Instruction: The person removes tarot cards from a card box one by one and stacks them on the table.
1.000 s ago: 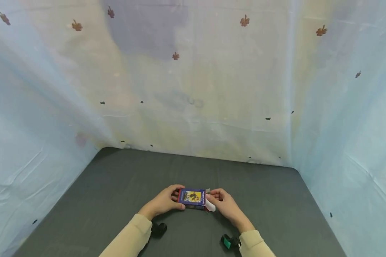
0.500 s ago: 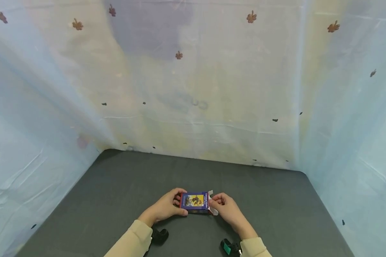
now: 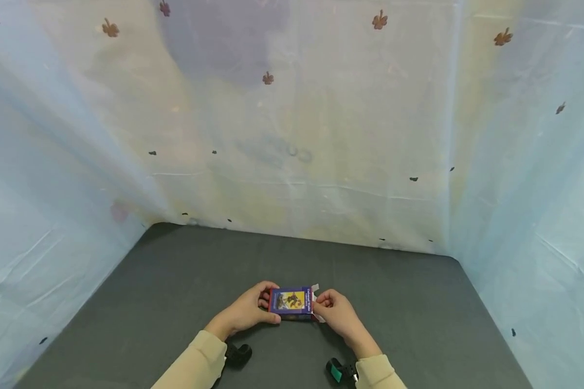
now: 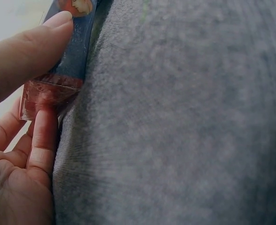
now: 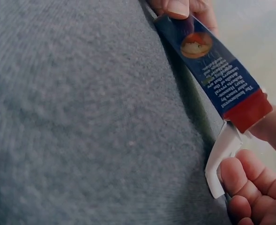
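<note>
Box [image 3: 291, 300] prob. light, stiffish, crushable; hold by long sides. L grip [image 3: 245, 309] pinches it nr closed end; R grip [image 3: 340, 315] by white flap [image 5: 222, 149], can't tell if pinching

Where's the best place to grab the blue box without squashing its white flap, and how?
I'd grip the blue box by its left end, coming from that side: thumb on the near narrow side, fingers round the end, much as the left hand does. That end looks closed, while the white flap pokes out at the opposite end.
</note>
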Demonstrator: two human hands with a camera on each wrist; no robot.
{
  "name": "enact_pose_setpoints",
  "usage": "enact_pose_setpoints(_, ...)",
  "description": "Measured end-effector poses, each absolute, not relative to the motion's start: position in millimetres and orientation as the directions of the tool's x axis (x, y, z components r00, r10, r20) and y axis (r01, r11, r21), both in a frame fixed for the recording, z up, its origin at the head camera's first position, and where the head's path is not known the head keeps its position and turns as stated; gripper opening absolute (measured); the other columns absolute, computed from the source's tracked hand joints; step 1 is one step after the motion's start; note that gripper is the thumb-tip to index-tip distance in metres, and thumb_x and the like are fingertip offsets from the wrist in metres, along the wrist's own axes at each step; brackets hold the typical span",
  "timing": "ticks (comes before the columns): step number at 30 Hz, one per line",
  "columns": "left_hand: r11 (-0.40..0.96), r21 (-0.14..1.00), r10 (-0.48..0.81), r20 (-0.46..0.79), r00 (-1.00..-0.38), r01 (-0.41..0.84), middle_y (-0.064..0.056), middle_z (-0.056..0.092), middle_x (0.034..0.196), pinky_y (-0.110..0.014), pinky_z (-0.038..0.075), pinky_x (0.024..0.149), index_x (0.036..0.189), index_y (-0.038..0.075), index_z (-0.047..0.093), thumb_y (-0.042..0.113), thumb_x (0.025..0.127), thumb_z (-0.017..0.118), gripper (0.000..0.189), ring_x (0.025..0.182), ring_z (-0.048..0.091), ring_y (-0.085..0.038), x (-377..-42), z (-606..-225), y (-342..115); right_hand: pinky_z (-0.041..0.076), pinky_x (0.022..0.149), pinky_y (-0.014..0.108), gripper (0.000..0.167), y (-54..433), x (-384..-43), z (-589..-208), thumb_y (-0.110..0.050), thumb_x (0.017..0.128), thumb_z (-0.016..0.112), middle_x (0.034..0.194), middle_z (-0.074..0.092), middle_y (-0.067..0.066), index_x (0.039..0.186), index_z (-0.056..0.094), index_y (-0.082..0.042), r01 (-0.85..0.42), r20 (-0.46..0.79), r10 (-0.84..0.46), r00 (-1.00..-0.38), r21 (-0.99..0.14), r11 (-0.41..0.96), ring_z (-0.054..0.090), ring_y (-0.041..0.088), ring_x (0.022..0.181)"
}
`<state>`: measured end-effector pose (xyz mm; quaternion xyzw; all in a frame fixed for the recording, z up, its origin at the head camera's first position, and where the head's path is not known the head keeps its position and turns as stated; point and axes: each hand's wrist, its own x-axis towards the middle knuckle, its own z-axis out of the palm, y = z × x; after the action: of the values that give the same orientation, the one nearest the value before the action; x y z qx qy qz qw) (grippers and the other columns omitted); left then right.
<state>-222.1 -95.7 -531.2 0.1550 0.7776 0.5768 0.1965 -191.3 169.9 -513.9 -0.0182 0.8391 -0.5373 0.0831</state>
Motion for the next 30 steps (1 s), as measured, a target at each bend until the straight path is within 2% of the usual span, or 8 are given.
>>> enact_pose_setpoints(6,0.308,0.951,0.465,-0.135,-0.875,0.017,-0.010,0.048,0.112,-0.036,0.044,0.079,0.133,0.016,0.047,0.023,0.072,0.087,0.073,0.092,0.054,-0.023,-222.8,-532.7,-97.8,0.043,0.058,0.031,0.021,167.1,-189.6,-513.0,-0.020,0.090,0.070,0.079,0.056,0.007,0.093,0.059,-0.002,0.038,-0.108,-0.147,-0.983,-0.908,0.416,0.051,0.017,0.068)
enact_pose_setpoints(12,0.309,0.951,0.467,-0.143,-0.873,0.009,-0.010,0.048,0.112,-0.038,0.043,0.081,0.133,0.017,0.047,0.024,0.072,0.087,0.073,0.093,0.054,-0.023,-223.8,-531.9,-98.9,0.040,0.055,0.030,0.014,166.8,-190.5,-512.2,-0.017,0.089,0.066,0.075,0.056,0.003,0.087,0.061,-0.004,0.046,-0.122,-0.150,-0.981,-0.900,0.434,0.047,0.016,0.065)
enact_pose_setpoints(30,0.326,0.945,0.444,-0.117,-0.888,0.038,-0.008,0.049,0.111,-0.037,0.044,0.081,0.132,0.019,0.048,0.027,0.071,0.088,0.073,0.092,0.054,-0.022,-223.5,-535.3,-96.0,0.041,0.059,0.033,0.022,172.3,-191.3,-515.2,-0.027,0.092,0.066,0.083,0.060,0.004,0.085,0.064,-0.006,0.062,-0.123,-0.113,-0.986,-0.899,0.434,0.050,0.018,0.070)
